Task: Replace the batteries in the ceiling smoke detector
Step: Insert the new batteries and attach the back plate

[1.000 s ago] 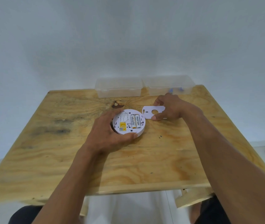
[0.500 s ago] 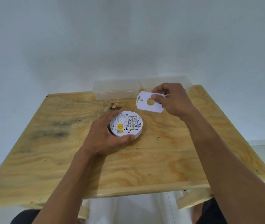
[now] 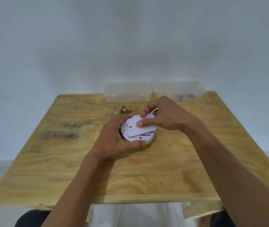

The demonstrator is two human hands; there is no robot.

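Detector (image 3: pixel 140 139) sits on table (image 3: pixel 65 161), gripped by left hand (image 3: pixel 115 141), while right hand (image 3: pixel 165 117) pinches cover (image 3: pixel 138 130) atop it.

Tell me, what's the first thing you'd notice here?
Two hands meet over a round white detector in the middle of the wooden table. The left hand grips its near side, and the right hand pinches a flat white cover, tilted on top of it and not yet snapped in. At the far edge sit two clear boxes, the right one holding small blue things.
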